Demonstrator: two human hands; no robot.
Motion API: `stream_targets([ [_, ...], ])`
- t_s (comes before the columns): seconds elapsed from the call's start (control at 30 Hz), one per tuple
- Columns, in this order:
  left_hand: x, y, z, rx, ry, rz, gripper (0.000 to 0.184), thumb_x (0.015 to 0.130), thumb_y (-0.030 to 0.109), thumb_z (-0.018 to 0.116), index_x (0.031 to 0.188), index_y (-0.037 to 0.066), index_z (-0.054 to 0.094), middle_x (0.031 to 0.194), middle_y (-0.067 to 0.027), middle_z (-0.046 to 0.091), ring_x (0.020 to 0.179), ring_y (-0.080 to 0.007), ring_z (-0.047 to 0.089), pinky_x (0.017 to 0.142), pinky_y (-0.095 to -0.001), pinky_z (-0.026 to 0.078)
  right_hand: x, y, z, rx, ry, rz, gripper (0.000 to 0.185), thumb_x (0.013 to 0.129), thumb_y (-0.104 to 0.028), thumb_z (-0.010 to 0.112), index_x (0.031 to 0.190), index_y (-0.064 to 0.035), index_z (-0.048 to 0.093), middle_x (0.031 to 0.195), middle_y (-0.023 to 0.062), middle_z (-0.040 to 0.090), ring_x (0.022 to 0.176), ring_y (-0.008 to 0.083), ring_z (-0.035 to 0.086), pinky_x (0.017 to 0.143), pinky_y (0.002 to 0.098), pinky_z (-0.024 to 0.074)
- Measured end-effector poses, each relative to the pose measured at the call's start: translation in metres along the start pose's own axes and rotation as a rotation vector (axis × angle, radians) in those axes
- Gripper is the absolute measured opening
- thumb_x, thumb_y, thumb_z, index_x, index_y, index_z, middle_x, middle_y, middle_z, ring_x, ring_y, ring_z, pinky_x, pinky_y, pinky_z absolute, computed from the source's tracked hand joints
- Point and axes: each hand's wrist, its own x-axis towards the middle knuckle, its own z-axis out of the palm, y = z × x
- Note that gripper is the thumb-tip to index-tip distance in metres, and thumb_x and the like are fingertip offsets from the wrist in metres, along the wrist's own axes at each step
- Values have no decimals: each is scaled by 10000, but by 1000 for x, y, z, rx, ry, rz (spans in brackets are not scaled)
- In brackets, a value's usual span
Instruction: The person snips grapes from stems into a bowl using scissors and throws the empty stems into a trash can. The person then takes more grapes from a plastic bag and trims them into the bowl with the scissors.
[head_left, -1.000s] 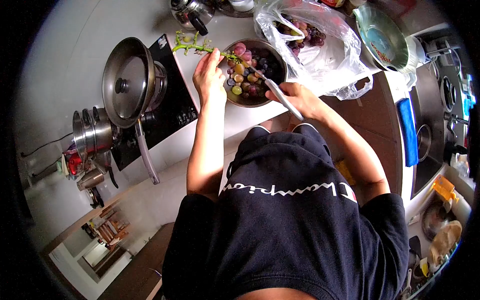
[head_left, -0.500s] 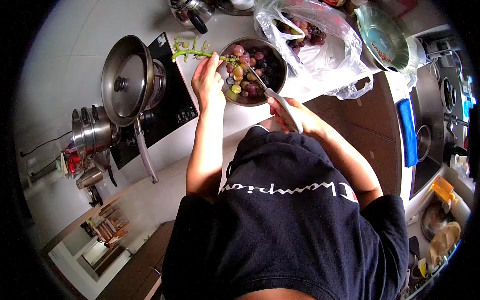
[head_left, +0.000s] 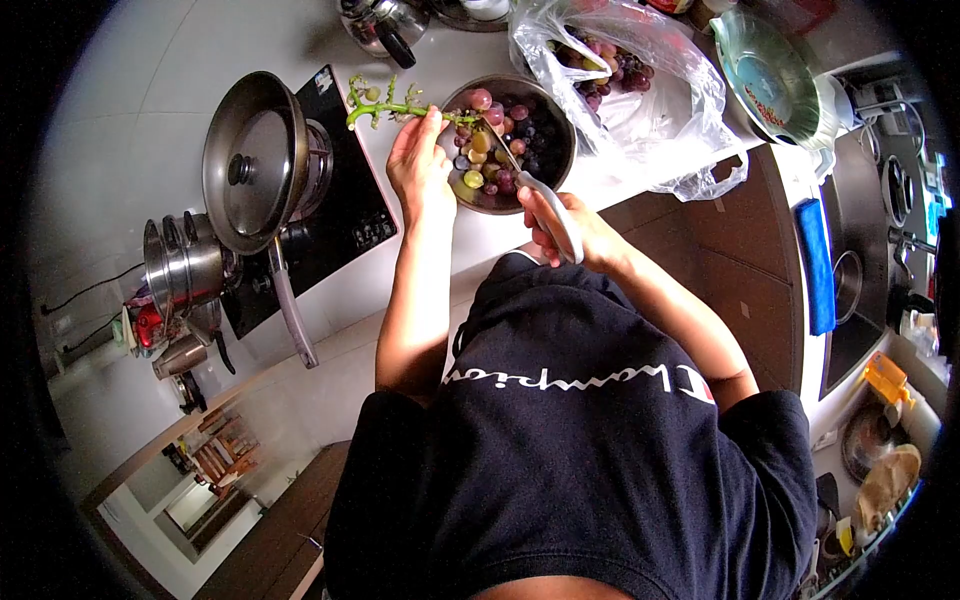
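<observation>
Between thumb and fingers, my left hand point(head_left: 420, 165) pinches a green grape stem point(head_left: 395, 108) at the left rim of a metal bowl point(head_left: 564, 170). Part of the stem, with a few grapes on it, reaches over the bowl. Loose dark, red and yellow-green grapes point(head_left: 473, 179) lie inside. Grey-handled scissors point(head_left: 555, 215) are in my right hand point(head_left: 580, 235), below the bowl's right side. Their blades point up and left among the grapes near the stem; whether the tips touch it is too small to tell.
A clear plastic bag point(head_left: 690, 120) with more grapes point(head_left: 625, 72) lies right of the bowl. A green basin point(head_left: 770, 80) stands beyond it. On the left are a lidded pan point(head_left: 255, 160) on the black stove point(head_left: 350, 200) and a kettle point(head_left: 375, 25) at the top.
The right hand has moved left with the scissors, whose handles now sit closer to the bowl's lower edge. The left hand and stem have shifted only slightly.
</observation>
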Motion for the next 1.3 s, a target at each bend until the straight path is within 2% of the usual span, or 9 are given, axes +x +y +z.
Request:
stream_targets([
  [0.43, 5, 1, -5, 5, -52, 24, 147, 783, 129, 624, 894, 38, 591, 767, -33, 576, 420, 0, 291, 376, -151, 205, -4, -2, -4, -142, 59, 20, 465, 792, -492, 535, 691, -44, 461, 503, -17, 412, 372, 76, 406, 331, 208, 346],
  [0.7, 9, 6, -14, 39, -129, 55, 118, 808, 108, 589, 891, 23, 590, 770, -26, 572, 427, 1, 286, 380, -149, 208, -4, -10, -13, -27, 43, 47, 475, 750, -505, 584, 721, -42, 483, 478, -16, 411, 344, 65, 405, 298, 202, 313],
  [0.8, 11, 6, -16, 57, -158, 72, 108, 815, 97, 576, 882, 13, 586, 768, -14, 566, 435, 4, 288, 382, -149, 209, -2, -15, -17, -208, 54, 43, 512, 748, -497, 589, 775, 11, 528, 484, 11, 424, 385, 96, 456, 338, 256, 345],
  [0.87, 11, 7, -16, 64, -174, 78, 106, 816, 92, 572, 878, 8, 584, 767, -6, 563, 440, 6, 289, 383, -149, 209, 3, -11, -22, -610, 171, -174, 566, 744, -507, 580, 794, 56, 557, 508, 84, 481, 469, 175, 526, 445, 322, 402],
  [0.9, 10, 7, -14, 91, -175, 91, 100, 815, 87, 572, 870, 5, 585, 739, 8, 554, 437, 6, 287, 383, -149, 206, 3, -14, -22, -611, 170, -174, 566, 744, -507, 580, 794, 56, 557, 508, 84, 481, 469, 175, 526, 445, 322, 402],
  [0.97, 10, 8, -14, 117, -176, 105, 94, 813, 81, 571, 862, 2, 586, 711, 22, 545, 434, 7, 284, 384, -150, 203, 1, -20, -22, -773, 205, -116, 548, 751, -493, 572, 784, 54, 590, 620, 138, 552, 616, 199, 543, 575, 330, 410],
  [1.07, 12, 6, -16, 158, -230, 133, 79, 793, 66, 598, 853, 15, 604, 689, 40, 562, 456, 26, 337, 384, -141, 200, 0, -20, -24, -889, 201, -294, 539, 753, -497, 567, 759, 42, 589, 603, 142, 544, 577, 194, 531, 553, 329, 411],
  [1.13, 11, 6, -11, 250, -199, 198, 66, 806, 67, 577, 845, 19, 602, 624, 66, 503, 428, 16, 274, 388, -149, 185, 2, -20, -26, -896, 226, -263, 537, 756, -498, 563, 746, 39, 586, 598, 148, 542, 571, 198, 530, 550, 334, 410],
  [1.3, 14, 2, -12, 256, -248, 264, 67, 803, 65, 581, 850, 22, 604, 637, 68, 508, 438, 22, 285, 389, -145, 186, 6, -14, -30, -894, 246, -278, 526, 769, -491, 554, 703, 31, 576, 558, 155, 527, 536, 205, 530, 529, 350, 407],
])
